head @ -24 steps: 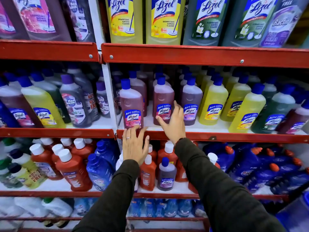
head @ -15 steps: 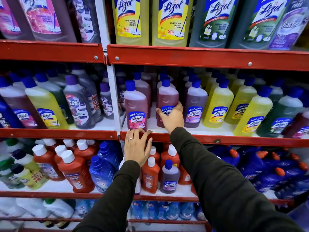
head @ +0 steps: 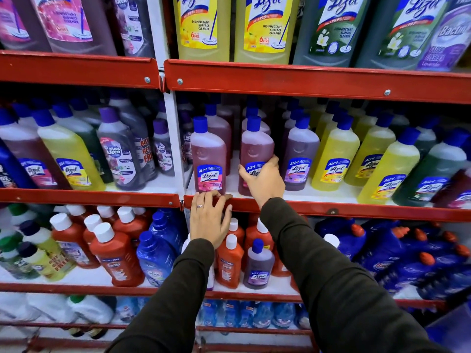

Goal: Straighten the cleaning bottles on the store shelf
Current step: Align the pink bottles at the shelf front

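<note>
Right hand (head: pixel 263 180) grip wrapped around lower body of translucent pink bottle (head: pixel 256 151), blue-capped, upright at front of middle shelf (head: pixel 331 207), left hand (head: pixel 209 220) flat, fingers spread over glossy red metal shelf lip, holding nothing, second pink bottle (head: pixel 209 159) just beside.

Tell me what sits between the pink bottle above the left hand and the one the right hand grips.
Nothing: in the head view, only bare white shelf shows between the pink bottle and the gripped bottle, with deeper rows behind.
</note>
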A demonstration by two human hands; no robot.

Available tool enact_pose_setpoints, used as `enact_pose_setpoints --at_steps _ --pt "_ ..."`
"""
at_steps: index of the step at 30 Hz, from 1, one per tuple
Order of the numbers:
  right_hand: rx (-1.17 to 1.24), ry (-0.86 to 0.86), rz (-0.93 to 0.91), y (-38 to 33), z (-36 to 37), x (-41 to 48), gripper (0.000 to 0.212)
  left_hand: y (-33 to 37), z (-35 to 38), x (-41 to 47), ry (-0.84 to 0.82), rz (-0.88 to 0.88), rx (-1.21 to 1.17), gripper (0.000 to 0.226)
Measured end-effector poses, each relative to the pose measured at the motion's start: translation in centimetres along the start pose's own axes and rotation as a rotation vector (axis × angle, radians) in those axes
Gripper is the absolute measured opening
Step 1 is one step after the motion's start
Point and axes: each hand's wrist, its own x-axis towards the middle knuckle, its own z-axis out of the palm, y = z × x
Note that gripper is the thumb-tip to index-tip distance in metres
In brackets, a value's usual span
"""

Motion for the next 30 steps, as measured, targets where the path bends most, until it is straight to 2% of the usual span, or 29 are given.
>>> enact_pose_setpoints --at_steps 13,17,19,21,23,25,27,30 --pt "-0.014 -0.007 -0.043 0.0 -0.7 -2.3 0.084 0.5 0.1 0.2 0.02 -0.035 0.019 0.026" --pt "0.049 -0.004 -0.066 0.6 -0.9 -2.6 0.094 0.6 0.0 0.2 0.02 -0.049 0.008 0.023" --pt "0.111 0.048 -0.082 1.1 -1.2 -2.9 0.098 0.7 0.0 0.3 0.016 -0.058 0.004 0.023" --pt "0.156 0.163 -0.08 1.8 -1.7 -2.9 0.087 0.7 0.0 0.2 0.009 -0.066 0.004 0.026" --pt "0.179 0.299 -0.046 2.5 -2.3 -2.3 0.074 0.7 0.0 0.1 0.005 -0.074 -0.001 0.028" --pt "0.175 0.372 0.061 3.3 -2.9 -1.0 0.073 0.8 0.0 0.1 0.003 -0.081 -0.009 0.029" --pt "0.135 0.35 0.166 4.0 -3.7 0.7 0.083 0.9 -0.1 0.2 0.004 -0.094 -0.016 0.031" --pt "0.074 0.233 0.19 5.0 -4.7 3.1 0.097 1.0 0.0 0.3 0.004 -0.117 -0.027 0.035"
